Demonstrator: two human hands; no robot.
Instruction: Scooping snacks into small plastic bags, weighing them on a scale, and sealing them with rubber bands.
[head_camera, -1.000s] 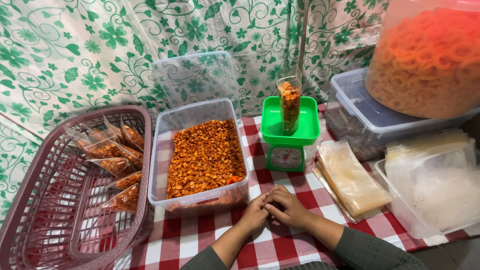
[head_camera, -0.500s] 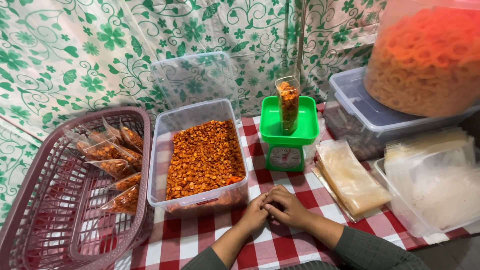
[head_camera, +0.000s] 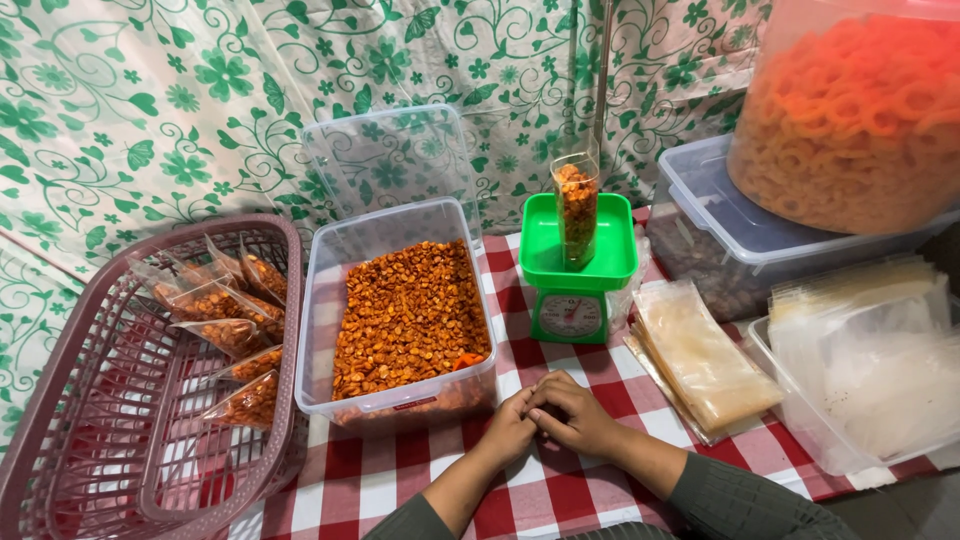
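Hands: your left hand (head_camera: 508, 432) and right hand (head_camera: 572, 415) rest together on the checked desk (head_camera: 560, 490) at its near edge, fingers curled and touching; whether they pinch anything between them you cannot tell.
Nearest thing: the clear tub of orange snack bits (head_camera: 405, 318) sits just beyond your left hand, lid off.
Scale: the green scale (head_camera: 578, 262) stands just beyond your hands, carrying an upright clear bag (head_camera: 577, 208) partly filled.
Doing it well: judged from here, keep the bag upright on the pan and read the round white dial squarely.
Packages: sealed small bags (head_camera: 232, 325) lie in the pink basket (head_camera: 110, 440) at the left edge; flat empty bags (head_camera: 700, 355) lie stacked right of the scale.
Far right corner: a lidded box (head_camera: 730, 240) carries a tub of orange ring snacks (head_camera: 850, 110).
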